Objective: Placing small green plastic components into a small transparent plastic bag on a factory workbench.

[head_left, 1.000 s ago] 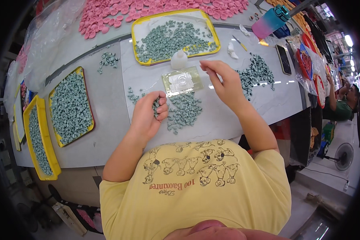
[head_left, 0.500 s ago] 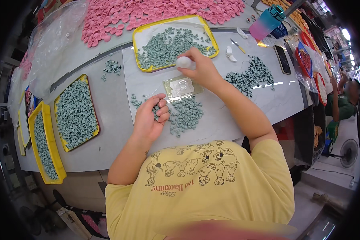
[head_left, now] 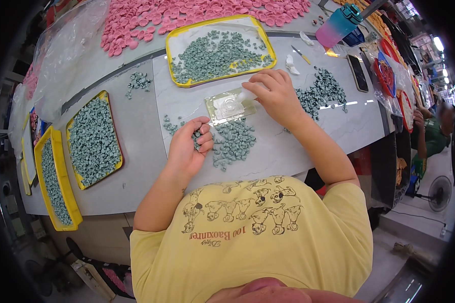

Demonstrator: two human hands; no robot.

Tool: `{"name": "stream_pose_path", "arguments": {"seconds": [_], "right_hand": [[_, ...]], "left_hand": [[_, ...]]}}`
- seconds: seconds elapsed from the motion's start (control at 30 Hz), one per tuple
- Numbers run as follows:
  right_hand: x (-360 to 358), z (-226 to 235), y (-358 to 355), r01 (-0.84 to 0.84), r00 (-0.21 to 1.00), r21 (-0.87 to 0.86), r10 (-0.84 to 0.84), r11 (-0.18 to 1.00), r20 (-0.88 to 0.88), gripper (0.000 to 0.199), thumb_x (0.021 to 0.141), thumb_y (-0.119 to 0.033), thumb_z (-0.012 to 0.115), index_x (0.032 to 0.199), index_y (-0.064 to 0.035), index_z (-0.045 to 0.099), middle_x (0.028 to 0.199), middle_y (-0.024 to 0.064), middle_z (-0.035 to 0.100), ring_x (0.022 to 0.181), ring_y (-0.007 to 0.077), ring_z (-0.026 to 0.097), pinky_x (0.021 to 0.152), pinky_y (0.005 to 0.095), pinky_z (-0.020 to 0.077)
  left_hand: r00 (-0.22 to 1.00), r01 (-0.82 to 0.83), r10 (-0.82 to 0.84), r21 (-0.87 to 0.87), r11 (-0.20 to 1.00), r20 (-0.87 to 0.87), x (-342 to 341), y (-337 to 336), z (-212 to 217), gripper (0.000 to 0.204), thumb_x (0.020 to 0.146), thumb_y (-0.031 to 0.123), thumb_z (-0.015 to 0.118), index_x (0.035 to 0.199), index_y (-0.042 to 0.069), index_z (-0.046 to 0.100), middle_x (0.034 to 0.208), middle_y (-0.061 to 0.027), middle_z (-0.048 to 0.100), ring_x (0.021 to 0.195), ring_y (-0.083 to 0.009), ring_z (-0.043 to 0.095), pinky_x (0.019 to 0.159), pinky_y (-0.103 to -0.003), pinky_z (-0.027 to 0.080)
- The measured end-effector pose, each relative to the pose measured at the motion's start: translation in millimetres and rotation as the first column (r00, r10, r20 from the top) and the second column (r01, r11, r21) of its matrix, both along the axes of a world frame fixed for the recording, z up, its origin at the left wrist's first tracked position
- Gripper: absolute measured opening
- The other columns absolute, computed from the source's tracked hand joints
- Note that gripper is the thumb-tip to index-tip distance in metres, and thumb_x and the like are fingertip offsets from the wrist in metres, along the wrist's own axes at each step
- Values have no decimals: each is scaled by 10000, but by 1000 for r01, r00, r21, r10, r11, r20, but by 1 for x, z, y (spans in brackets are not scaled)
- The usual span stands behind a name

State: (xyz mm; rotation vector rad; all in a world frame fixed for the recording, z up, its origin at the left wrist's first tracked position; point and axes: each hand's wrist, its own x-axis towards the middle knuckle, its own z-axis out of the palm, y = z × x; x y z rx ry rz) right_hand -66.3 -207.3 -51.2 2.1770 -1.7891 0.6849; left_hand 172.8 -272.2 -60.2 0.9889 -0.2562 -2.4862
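At centre-left, the left hand (head_left: 187, 146) was curled around small, knobbly, grey-green pieces (head_left: 196, 140). Beside it, mid-frame, lay a loose grey-green pile (head_left: 233, 141); just above, a flat, translucent yellowish plate (head_left: 249, 109). The right hand (head_left: 274, 96) grasped a small white bottle (head_left: 245, 95), since lowered and tipped toward the plate, apparently bringing it into use there. Beyond, at upper centre, lay a yellow-rimmed tray (head_left: 169, 53).

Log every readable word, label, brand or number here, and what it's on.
Yellow T-shirt: red lettering, upside down in view; wording not copied.
White bottle in the right hand: mostly covered, nothing legible.
Teal-and-pink water bottle: nothing legible.
Smartphone: dark screen, nothing legible.
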Motion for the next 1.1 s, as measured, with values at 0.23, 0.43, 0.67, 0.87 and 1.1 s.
{"name": "stream_pose_path", "arguments": {"seconds": [0.23, 0.43, 0.67, 0.87, 1.1], "right_hand": [[9, 5, -4, -2, 985, -57, -8, 998, -175, 309, 702, -92, 576, 993, -183, 626, 951, -22, 577, 977, 169, 517, 846, 391, 341], [14, 8, -10, -16, 974, -77, -2, 997, -227, 300, 717, -99, 562, 994, -196, 623, 956, -34, 576, 986, 161, 517, 842, 394, 331], [19, 10, -12, -23, 963, -94, -3, 995, -271, 294, 728, -120, 560, 1003, -206, 617, 954, -45, 577, 984, 153, 524, 838, 382, 320], [20, 10, -13, -27, 958, -96, -1, 995, -288, 290, 730, -128, 557, 1002, -201, 621, 962, -48, 583, 985, 149, 527, 842, 375, 313], [21, 11, -13, -31, 958, -93, 3, 995, -288, 297, 731, -129, 554, 1011, -197, 623, 971, -52, 589, 985, 146, 530, 841, 367, 312]], "left_hand": [[1000, 8, -8, -2, 1000, 22, 3, -4, -3, 168, 866, 63, 391, 1002, -27, 432, 737, -31, 409, 550, -86, 342, 449, -217, 273], [1000, 17, -16, -8, 1000, 24, 6, -8, -4, 170, 867, 66, 386, 1006, -22, 428, 733, -27, 407, 549, -84, 341, 447, -212, 272], [1000, -15, 15, 1, 1000, 20, 9, -10, -5, 154, 861, 63, 407, 986, -18, 444, 722, -25, 406, 546, -85, 342, 443, -216, 268], [999, -22, 21, 3, 1000, 41, 10, -11, -7, 155, 856, 60, 411, 985, -18, 446, 716, -25, 409, 544, -90, 343, 444, -219, 272], [999, -16, 16, 2, 1000, 37, 10, -13, -8, 149, 854, 58, 412, 975, -19, 452, 716, -25, 412, 544, -91, 346, 444, -223, 274]]}}
